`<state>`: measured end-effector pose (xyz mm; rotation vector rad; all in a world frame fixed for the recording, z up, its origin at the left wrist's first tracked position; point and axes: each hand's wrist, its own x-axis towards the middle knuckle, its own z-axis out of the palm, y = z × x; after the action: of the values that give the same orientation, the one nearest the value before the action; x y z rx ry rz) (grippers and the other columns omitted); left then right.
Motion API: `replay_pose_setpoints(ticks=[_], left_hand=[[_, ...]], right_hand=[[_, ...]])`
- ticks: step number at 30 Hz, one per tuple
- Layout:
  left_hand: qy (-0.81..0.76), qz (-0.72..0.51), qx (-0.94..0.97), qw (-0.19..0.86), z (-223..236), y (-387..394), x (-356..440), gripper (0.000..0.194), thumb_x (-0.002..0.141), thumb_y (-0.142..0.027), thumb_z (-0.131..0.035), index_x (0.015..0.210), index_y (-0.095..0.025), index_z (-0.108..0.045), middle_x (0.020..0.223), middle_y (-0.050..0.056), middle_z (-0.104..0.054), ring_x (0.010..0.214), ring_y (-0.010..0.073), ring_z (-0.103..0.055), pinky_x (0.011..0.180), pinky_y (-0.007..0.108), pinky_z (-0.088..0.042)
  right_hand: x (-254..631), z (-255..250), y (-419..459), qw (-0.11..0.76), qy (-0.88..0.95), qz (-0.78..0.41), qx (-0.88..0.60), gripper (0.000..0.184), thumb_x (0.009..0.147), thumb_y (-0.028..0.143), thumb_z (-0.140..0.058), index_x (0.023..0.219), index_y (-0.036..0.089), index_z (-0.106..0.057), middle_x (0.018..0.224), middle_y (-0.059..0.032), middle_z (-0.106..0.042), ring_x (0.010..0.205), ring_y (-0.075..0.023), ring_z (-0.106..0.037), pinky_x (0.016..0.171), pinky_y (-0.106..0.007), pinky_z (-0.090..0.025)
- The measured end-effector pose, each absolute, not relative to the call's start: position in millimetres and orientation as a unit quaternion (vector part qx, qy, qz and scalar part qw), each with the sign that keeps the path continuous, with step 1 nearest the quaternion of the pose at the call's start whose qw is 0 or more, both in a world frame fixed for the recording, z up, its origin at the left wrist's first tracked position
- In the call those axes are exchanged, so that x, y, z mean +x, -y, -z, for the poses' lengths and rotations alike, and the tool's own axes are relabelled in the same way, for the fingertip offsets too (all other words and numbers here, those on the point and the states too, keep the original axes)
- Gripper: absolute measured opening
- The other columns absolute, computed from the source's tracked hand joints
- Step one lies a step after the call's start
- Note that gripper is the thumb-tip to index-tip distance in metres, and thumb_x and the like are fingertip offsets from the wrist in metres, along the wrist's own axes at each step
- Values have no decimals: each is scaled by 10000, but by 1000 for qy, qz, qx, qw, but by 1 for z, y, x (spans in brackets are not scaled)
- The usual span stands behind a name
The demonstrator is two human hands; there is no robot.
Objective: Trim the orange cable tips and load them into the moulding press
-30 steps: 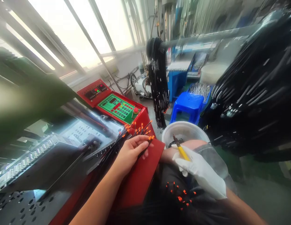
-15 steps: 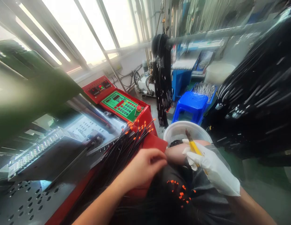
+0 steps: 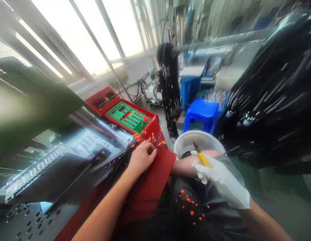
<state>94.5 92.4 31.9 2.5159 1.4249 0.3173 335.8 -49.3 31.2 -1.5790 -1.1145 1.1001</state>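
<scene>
Fingers of our bare left hand [image 3: 141, 158] are curling toward the thumb among the orange-tipped black cables [image 3: 122, 162], though we cannot tell whether they are pinching one; those cables are lying along the red ledge [image 3: 158, 172], their tips fanning out near the green control panel [image 3: 126, 115]. With our white-gloved right hand [image 3: 223, 179] we are gripping a yellow-handled tool [image 3: 204, 160], its dark tip showing against the white bucket [image 3: 180, 144], while small orange pieces [image 3: 192, 212] are resting on our lap [image 3: 213, 192].

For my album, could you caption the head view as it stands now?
Bare left hand at orange-tipped black cables, white-gloved right hand holding yellow-handled pliers.
</scene>
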Motion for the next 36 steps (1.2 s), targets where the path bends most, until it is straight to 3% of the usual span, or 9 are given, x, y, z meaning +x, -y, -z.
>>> replay_pose_setpoints(ticks=[4,9,14,21,27,30,32,36], left_hand=[[-483,-188,803,294,-40,-89,94,171,824,-340,-541,776,-177,-554,697,2,-579,623,133,-524,605,252,-406],[-457,-201,634,590,-53,-77,101,327,834,-431,-549,994,-146,-550,546,-34,-529,424,86,-440,409,190,-311],[-398,-192,559,702,-64,-64,107,353,855,-430,-528,936,-98,-613,594,44,-624,420,91,-497,415,198,-346],[-385,-205,532,726,-63,-59,107,327,881,-403,-499,898,-99,-618,627,59,-640,436,96,-510,432,205,-377],[-388,-232,568,687,-62,-54,110,287,890,-398,-484,991,-143,-567,745,61,-666,511,120,-555,494,232,-422],[-406,-276,629,603,-62,-52,113,214,859,-348,-545,938,-161,-611,943,72,-664,830,182,-615,741,275,-474],[-409,-301,682,526,-62,-52,113,166,848,-303,-567,883,-164,-651,998,59,-644,984,192,-564,901,272,-404],[-427,-286,703,492,-61,-52,109,203,868,-329,-533,898,-181,-669,832,21,-629,795,154,-554,784,247,-419]], right_hand=[[336,-24,53,448,436,-423,-657,164,708,358,-656,763,209,-694,774,-80,-657,700,-231,-612,629,-337,-525],[323,-19,55,460,419,-433,-652,294,729,341,-621,986,210,-676,773,-58,-660,640,-211,-610,555,-308,-503],[308,-28,52,457,398,-496,-622,414,748,288,-536,1146,196,-604,711,-23,-641,511,-157,-564,471,-259,-460],[300,-36,45,477,403,-481,-615,299,729,280,-552,1001,182,-628,709,-19,-643,636,-189,-620,582,-273,-510],[298,-42,47,459,435,-446,-633,291,742,227,-535,1025,178,-582,848,-41,-663,782,-193,-640,736,-291,-528],[294,-47,51,450,459,-431,-634,398,751,204,-541,1148,192,-527,984,-44,-658,896,-190,-636,820,-292,-521],[291,-50,52,450,482,-429,-617,470,760,186,-537,1226,211,-483,1081,-45,-638,982,-190,-618,882,-298,-504],[281,-51,49,452,507,-458,-573,511,759,144,-524,1264,196,-462,1151,-51,-608,1055,-181,-586,959,-302,-462]])
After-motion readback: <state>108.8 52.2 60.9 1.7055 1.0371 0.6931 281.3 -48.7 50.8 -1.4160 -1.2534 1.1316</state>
